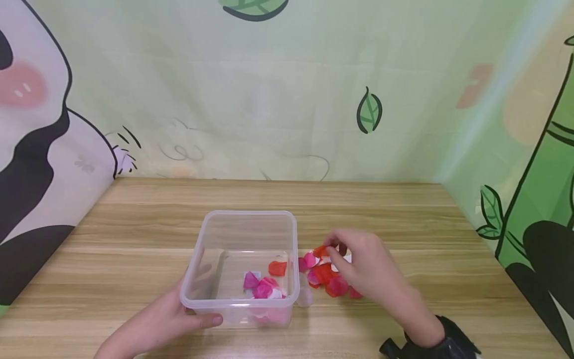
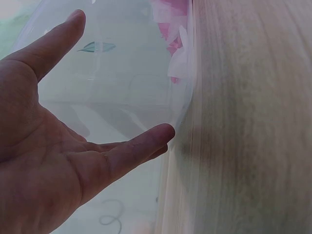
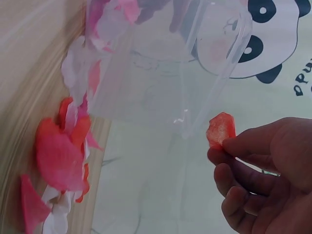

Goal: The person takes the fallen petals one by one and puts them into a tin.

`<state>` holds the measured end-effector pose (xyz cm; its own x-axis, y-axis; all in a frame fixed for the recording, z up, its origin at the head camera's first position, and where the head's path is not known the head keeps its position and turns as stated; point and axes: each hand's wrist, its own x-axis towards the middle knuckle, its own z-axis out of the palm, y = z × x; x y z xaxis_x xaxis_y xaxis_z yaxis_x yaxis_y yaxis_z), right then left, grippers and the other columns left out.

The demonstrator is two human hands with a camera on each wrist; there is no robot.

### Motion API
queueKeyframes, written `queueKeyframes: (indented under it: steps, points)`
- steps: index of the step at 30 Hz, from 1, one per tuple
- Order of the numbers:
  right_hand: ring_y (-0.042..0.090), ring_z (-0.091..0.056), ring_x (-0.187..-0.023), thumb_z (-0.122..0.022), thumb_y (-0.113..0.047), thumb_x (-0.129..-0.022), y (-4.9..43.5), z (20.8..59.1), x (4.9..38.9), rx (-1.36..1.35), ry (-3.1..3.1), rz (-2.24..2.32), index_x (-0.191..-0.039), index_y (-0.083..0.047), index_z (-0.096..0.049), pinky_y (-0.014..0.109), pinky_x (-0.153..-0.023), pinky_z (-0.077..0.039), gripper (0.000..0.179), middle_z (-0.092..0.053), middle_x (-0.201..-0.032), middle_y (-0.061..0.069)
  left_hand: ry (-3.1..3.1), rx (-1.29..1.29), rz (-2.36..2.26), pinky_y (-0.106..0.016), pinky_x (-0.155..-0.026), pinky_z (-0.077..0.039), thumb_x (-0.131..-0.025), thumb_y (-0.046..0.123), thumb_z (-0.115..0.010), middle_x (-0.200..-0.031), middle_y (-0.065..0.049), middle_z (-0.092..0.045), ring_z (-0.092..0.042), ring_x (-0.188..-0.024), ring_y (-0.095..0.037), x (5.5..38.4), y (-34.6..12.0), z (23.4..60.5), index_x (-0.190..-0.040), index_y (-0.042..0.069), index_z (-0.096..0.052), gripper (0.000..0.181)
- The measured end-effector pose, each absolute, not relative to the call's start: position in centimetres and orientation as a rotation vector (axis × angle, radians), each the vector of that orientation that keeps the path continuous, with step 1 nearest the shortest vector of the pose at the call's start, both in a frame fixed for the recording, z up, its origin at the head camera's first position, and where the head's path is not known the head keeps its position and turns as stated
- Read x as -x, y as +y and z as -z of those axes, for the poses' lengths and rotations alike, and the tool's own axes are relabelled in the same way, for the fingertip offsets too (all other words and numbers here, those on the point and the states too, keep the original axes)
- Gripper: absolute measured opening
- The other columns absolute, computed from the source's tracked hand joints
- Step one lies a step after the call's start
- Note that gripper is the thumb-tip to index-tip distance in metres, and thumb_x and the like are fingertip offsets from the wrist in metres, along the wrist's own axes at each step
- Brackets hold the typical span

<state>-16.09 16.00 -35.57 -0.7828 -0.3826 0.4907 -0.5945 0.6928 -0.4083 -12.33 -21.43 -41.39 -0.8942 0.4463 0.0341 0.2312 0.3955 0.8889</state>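
Observation:
A clear plastic box (image 1: pixel 239 304) stands uncovered on the table with red, pink, magenta and white petals (image 1: pixel 264 289) inside. My left hand (image 1: pixel 166 316) rests against its near left corner, the thumb along the front and the fingers along the left side. Thumb and fingers (image 2: pixel 139 148) are spread and straight in the left wrist view. My right hand (image 1: pixel 369 264) pinches an orange-red petal (image 3: pixel 221 130) between thumb and index finger, just right of the box. Under that hand lies a loose pile of petals (image 1: pixel 325 274), partly hidden by it.
The wooden table (image 1: pixel 381 209) runs back to a printed cloth backdrop (image 1: pixel 269 99) with a panda and leaves. A pale petal (image 1: pixel 304 296) lies close against the box's right side. A black band (image 1: pixel 441 344) is on the right wrist.

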Motion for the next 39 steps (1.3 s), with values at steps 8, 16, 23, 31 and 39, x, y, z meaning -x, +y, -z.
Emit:
queueKeyframes:
  steps: [8,16,23,31,39]
  points:
    - [0.005,-0.058,-0.072,-0.083,0.002,-0.084,14.9,35.0,15.5,-0.832,-2.410,-0.843,-0.094,-0.010,-0.075,0.025,-0.061,-0.051,0.018,-0.072,-0.088,-0.006,2.421,-0.616,-1.523,-0.029,-0.086,-0.054,-0.087,0.024,-0.085,-0.141,-0.030,-0.051,-0.058,-0.115,-0.034,12.3,-21.5,41.5,-0.162,0.000,-0.011,0.108]
    - [0.004,-0.061,-0.076,-0.084,-0.002,-0.085,13.4,34.7,14.8,-0.945,-2.328,-0.980,-0.098,-0.013,-0.079,0.018,-0.063,-0.052,0.018,-0.073,-0.090,-0.008,2.420,-0.617,-1.526,-0.028,-0.086,-0.053,-0.087,0.024,-0.085,-0.141,-0.031,-0.051,-0.058,-0.115,-0.035,12.3,-21.6,41.5,-0.161,-0.002,-0.012,0.107]
    - [0.006,-0.060,-0.076,-0.085,-0.001,-0.083,12.4,35.3,14.7,-1.051,-2.264,-0.979,-0.099,-0.010,-0.079,0.016,-0.062,-0.050,0.019,-0.074,-0.091,-0.005,2.420,-0.596,-1.527,-0.029,-0.086,-0.053,-0.087,0.024,-0.086,-0.145,-0.033,-0.046,-0.058,-0.117,-0.035,12.2,-21.5,41.5,-0.163,0.002,-0.009,0.110]
    - [0.006,-0.062,-0.079,-0.086,-0.005,-0.083,11.9,35.5,14.5,-1.035,-2.296,-0.954,-0.105,-0.007,-0.079,0.017,-0.064,-0.050,0.023,-0.075,-0.094,-0.002,2.431,-0.569,-1.519,-0.028,-0.086,-0.053,-0.086,0.026,-0.086,-0.151,-0.035,-0.039,-0.057,-0.119,-0.037,12.2,-21.4,41.4,-0.164,0.008,-0.007,0.113]
    - [0.006,-0.062,-0.075,-0.088,-0.008,-0.081,12.2,35.2,14.5,-0.982,-2.293,-0.975,-0.105,-0.004,-0.077,0.015,-0.062,-0.051,0.027,-0.073,-0.091,0.000,2.431,-0.597,-1.520,-0.027,-0.088,-0.052,-0.086,0.025,-0.086,-0.155,-0.036,-0.032,-0.056,-0.122,-0.040,12.2,-21.3,41.4,-0.165,0.015,-0.001,0.117]
